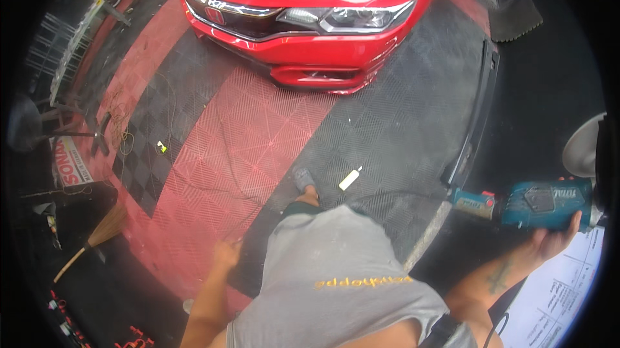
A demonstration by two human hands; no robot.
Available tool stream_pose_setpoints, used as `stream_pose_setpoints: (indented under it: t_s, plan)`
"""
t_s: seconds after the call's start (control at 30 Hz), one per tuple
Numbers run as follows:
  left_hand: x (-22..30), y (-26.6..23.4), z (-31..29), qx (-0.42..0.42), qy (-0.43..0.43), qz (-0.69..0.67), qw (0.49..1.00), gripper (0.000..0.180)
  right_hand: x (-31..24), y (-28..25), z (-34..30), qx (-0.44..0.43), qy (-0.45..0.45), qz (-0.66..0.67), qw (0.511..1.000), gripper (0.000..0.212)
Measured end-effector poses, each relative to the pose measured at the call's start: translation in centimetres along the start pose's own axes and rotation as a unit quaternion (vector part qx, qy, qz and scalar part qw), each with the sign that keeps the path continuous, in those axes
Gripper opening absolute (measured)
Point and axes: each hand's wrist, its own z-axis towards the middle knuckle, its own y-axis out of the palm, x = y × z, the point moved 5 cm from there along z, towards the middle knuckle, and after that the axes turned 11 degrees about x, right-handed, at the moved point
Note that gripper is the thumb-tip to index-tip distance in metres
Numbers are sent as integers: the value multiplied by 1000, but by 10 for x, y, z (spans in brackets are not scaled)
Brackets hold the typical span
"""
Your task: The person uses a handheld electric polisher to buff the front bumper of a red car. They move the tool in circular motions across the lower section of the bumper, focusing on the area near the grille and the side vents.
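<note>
My right hand [552, 239] supports a teal-and-black corded polisher [541, 204] from below, out at the right, with the fingers curled round its body. The polisher lies roughly level, its rear handle toward the middle. Beside its head shows a pale round disc [582, 146]; whether it is attached is cut off by the rim. Low on the left, my left hand [226, 255] hangs closed over the red floor. A thin dark power cord [250, 220] runs to its fingertips. Ahead stands a red car [329, 51], its bumper and headlight facing me, apart from both hands.
A small pale bottle [349, 179] lies on the red and dark tiled floor [258, 115] before my foot. More cord trails across the tiles. A broom [106, 226] and metal stand [77, 51] are at the left. A long dark strip [476, 115] edges the floor at right.
</note>
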Motion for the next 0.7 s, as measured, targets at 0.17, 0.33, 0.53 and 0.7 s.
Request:
stream_pose_setpoints:
  t_s: [0.17,0.33,0.53,0.7]
  plan:
    - [2,23,88,-8,5,7,1000,52,-9,31,-8,25,-33,-18,999,81]
    - [50,13,153,8,34,-6,999,48,-13,72,-4,43,-37,-50,997,81]
    - [58,35,186,-22,-14,-12,1000,52,39,123,25,-33,6,-94,995,78]
    - [146,38,211,-124,14,-98,987,58,102,157,70,-131,-37,-223,965,77]
